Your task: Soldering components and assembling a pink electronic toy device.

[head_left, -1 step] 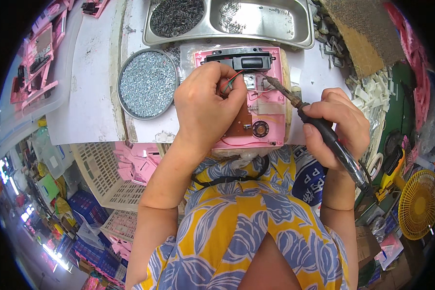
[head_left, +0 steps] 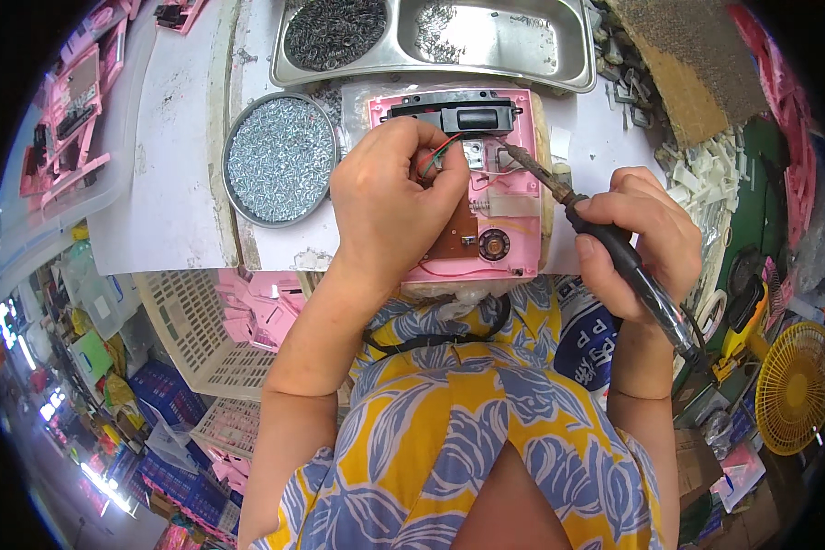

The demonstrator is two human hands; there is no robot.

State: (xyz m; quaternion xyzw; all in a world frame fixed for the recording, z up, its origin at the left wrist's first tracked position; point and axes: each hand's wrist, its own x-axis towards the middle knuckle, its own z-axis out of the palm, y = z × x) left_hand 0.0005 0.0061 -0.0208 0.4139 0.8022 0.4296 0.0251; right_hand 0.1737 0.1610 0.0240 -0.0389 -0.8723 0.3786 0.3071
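Note:
A pink plastic housing (head_left: 520, 209) lies in front of me with a black module (head_left: 481, 117) across its far end. Inside it are a brown circuit board (head_left: 453, 240) and a small round speaker (head_left: 494, 245). My left hand (head_left: 396, 192) is over the housing's left side, thumb and fingers pinching thin red and green wires (head_left: 440, 154). My right hand (head_left: 640, 240) is wrapped round the dark handle of a soldering iron (head_left: 618, 249). Its tip points far left, to the wires beside the black module; whether it touches them I cannot tell.
Left of the housing stands a round dish of small screws (head_left: 280, 160). Behind is a metal tray (head_left: 522, 78) with springs and tiny parts. White plastic pieces (head_left: 709, 179) are heaped at the right, near a yellow fan (head_left: 795, 389). A cream crate (head_left: 188, 321) with pink parts stands below the table edge.

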